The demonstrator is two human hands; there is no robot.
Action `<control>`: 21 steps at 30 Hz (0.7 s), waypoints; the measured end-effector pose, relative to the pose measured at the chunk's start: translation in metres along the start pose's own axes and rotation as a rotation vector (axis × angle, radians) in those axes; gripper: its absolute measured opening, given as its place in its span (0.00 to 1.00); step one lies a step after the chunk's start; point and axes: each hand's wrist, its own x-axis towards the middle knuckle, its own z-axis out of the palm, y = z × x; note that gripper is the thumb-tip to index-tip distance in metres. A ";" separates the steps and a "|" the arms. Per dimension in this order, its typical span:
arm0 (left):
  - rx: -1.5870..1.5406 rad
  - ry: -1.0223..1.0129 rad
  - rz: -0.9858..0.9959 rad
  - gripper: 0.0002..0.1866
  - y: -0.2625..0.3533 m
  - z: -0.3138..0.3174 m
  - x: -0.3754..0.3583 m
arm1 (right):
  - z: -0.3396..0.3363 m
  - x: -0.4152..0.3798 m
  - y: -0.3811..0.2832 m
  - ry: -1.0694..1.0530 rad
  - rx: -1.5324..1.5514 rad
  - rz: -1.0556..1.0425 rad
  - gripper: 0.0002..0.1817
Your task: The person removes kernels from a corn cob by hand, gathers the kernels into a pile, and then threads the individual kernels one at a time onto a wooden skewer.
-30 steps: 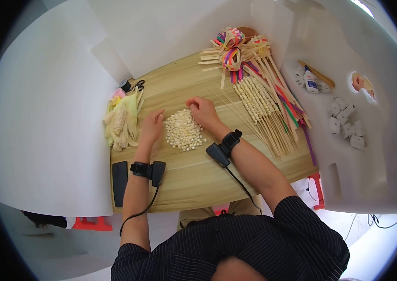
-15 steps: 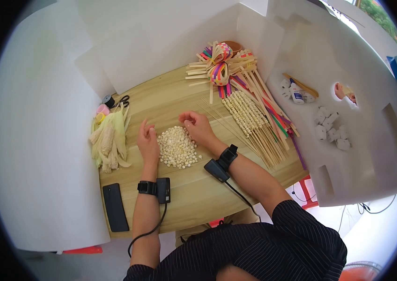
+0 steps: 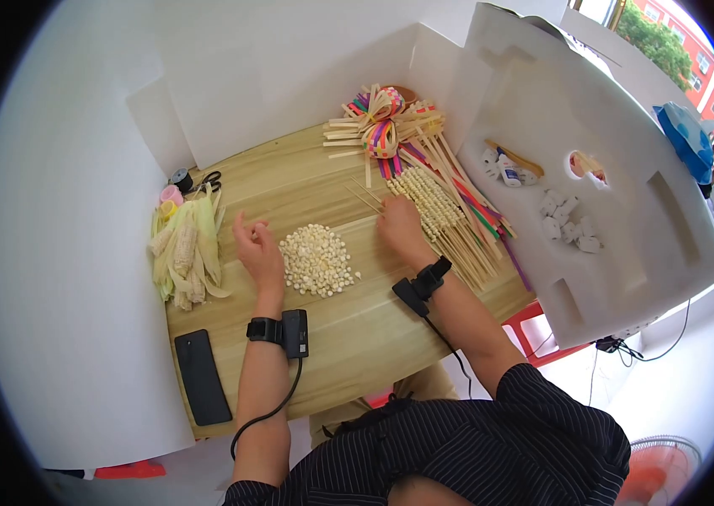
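Observation:
My left hand (image 3: 259, 255) hovers at the left edge of a pile of pale corn kernels (image 3: 317, 261), fingers apart and nothing in them. Over the thin bare sticks (image 3: 363, 196) lies my right hand (image 3: 400, 226), its fingers bent together; what they hold, if anything, is hidden. Right beside it are rows of sticks threaded with kernels (image 3: 429, 200). Both wrists carry black strapped devices with cables.
Corn husks and cobs (image 3: 191, 253), scissors (image 3: 209, 181) and a thread spool (image 3: 181, 178) are at the left, above a black phone (image 3: 202, 377). Colourful woven strips (image 3: 381, 139) lie at the back. White foam (image 3: 618, 110) at the right holds a glue bottle (image 3: 509, 170).
My right hand has moved right, from the kernel pile to the thin sticks. My left hand has shifted slightly left with its fingers more spread. The camera view has turned a little to the right.

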 end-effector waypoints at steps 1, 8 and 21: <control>0.011 0.011 0.020 0.19 0.000 0.000 0.000 | 0.001 -0.001 0.003 0.004 -0.005 0.000 0.08; 0.059 0.017 0.026 0.18 0.002 0.000 0.000 | -0.001 -0.003 0.001 -0.038 -0.077 0.024 0.03; 0.054 -0.030 -0.002 0.20 -0.009 0.002 0.003 | -0.008 -0.039 -0.045 -0.300 0.463 -0.460 0.32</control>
